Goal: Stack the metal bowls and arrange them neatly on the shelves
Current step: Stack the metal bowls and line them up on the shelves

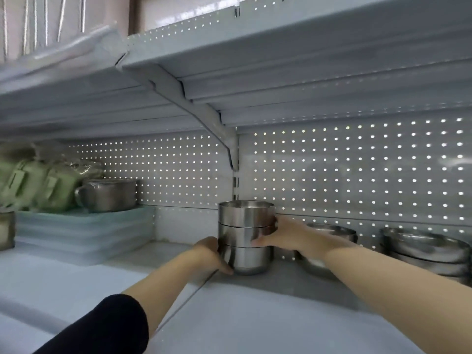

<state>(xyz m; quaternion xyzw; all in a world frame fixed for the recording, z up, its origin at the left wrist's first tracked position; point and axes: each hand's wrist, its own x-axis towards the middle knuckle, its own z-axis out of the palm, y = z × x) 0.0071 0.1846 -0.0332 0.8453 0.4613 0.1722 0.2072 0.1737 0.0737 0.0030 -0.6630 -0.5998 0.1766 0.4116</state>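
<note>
A stack of three straight-sided metal bowls (244, 233) stands upright on the grey shelf (268, 287), near its back. My left hand (212, 255) grips the bottom bowl from the left, fingers curled round its base. My right hand (283, 235) holds the middle bowl from the right, thumb across its front. Behind my right wrist sits a wide shallow metal bowl (332, 229), partly hidden. At the far right is a stack of wide metal bowls (424, 247).
To the left, a handled metal pot (108, 195) and green packets (35, 185) rest on a pile of translucent plastic lids (84, 231). A perforated back panel (357, 169) closes the shelf behind. Another shelf (281, 80) hangs low overhead on a bracket.
</note>
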